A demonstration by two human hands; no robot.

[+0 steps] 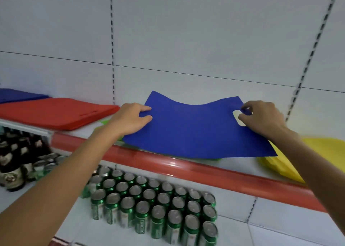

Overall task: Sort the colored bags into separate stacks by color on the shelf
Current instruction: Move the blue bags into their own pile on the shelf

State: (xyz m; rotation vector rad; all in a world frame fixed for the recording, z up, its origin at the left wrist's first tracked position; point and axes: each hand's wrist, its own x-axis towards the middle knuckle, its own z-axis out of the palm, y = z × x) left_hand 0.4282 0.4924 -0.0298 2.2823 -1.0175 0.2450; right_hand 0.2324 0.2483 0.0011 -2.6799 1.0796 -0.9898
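Head camera looks down at a blue bag [194,130] that you hold spread over the middle of the shelf [186,164], its far corners raised toward the back wall and its middle sagging. Your left hand [130,119] grips the bag's left edge, with thumb and forefinger closed on the fabric. Your right hand [261,117] pinches the right edge at the handle hole [238,118], thumb and forefinger curled round the strip beside it; the other fingers are hidden. A green bag [211,159] peeks out from under the blue one along its near edge. To the left on the same shelf lies a red stack [61,112], and beyond it a blue stack [20,94]. Yellow bags [321,148] lie to the right, partly behind your right forearm. Below the shelf's red front strip stand rows of green cans [155,199], with dark bottles [13,163] further left.
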